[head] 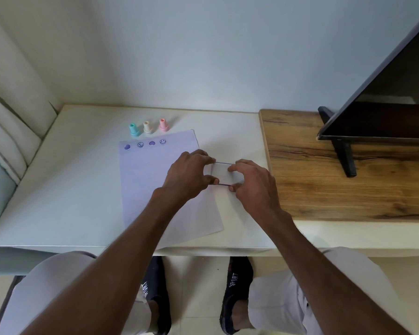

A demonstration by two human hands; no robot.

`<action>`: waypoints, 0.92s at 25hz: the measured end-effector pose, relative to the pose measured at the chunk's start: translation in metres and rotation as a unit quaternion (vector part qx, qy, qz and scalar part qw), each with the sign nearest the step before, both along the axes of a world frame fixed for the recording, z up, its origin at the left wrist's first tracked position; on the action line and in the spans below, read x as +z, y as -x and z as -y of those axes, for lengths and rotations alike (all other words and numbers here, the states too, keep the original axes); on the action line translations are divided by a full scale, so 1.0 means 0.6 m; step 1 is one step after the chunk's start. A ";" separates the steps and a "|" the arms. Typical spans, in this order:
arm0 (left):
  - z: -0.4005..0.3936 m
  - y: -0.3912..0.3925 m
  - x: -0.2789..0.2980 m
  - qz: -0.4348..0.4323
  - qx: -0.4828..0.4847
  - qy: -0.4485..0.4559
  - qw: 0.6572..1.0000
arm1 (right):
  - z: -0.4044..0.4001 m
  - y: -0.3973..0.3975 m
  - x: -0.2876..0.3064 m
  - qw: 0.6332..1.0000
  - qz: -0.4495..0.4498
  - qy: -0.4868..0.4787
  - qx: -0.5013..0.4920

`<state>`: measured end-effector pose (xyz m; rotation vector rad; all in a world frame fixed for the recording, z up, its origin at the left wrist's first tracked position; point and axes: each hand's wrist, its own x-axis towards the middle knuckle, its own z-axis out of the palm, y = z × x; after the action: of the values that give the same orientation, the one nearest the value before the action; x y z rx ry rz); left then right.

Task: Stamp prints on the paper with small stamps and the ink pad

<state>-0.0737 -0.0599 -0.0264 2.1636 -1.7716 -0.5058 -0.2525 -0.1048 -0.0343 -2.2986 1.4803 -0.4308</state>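
A pale lilac sheet of paper [155, 180] lies on the white table [70, 189], with several purple prints (hearts and smiley faces) in a row along its far edge. Behind the paper stand three small stamps: teal [133, 130], cream [147, 127] and pink [163, 124]. A small clear-lidded ink pad case [221, 172] sits at the paper's right edge. My left hand [186, 175] grips its left side and my right hand [252, 182] grips its right side, fingers pinching the far and near edges. The lid looks closed.
A wooden board [336, 170] covers the table's right part and carries a dark TV screen [385, 102] on a black stand. A white cushioned seat [7, 131] is at the left. My knees and dark slippers are below the table's front edge.
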 end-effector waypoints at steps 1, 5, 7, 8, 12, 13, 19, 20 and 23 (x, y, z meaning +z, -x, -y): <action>-0.001 0.001 0.000 0.002 0.007 0.002 1.000 | -0.001 -0.001 0.001 1.000 0.000 0.001 -0.002; -0.005 0.011 0.000 0.022 0.024 0.012 0.999 | -0.001 -0.007 0.003 1.000 -0.022 -0.001 -0.016; -0.006 0.016 0.001 0.029 0.024 0.010 0.999 | 0.000 -0.006 0.006 0.999 -0.034 -0.010 -0.005; -0.006 0.016 0.003 0.026 0.024 0.007 0.999 | 0.001 -0.004 0.008 0.999 -0.032 -0.018 0.003; -0.003 0.005 0.006 0.012 0.002 -0.002 1.000 | 0.009 0.001 0.011 1.000 -0.026 -0.010 0.006; -0.004 0.004 0.008 0.010 -0.005 -0.002 1.000 | 0.013 0.001 0.010 1.000 -0.024 -0.001 0.001; -0.019 -0.009 0.006 0.109 0.041 -0.081 0.990 | 0.057 -0.006 0.003 0.999 -0.019 0.035 -0.012; -0.020 -0.008 0.003 0.092 0.034 -0.097 0.990 | 0.060 -0.007 0.000 0.999 -0.018 0.041 -0.017; -0.023 -0.006 0.003 0.058 -0.010 -0.122 0.991 | 0.065 -0.011 -0.010 0.998 -0.012 0.053 -0.023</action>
<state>-0.0702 -0.0459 -0.0247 2.3846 -1.8795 -0.6443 -0.2457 -0.1437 -0.0400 -2.3631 1.5587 -0.5065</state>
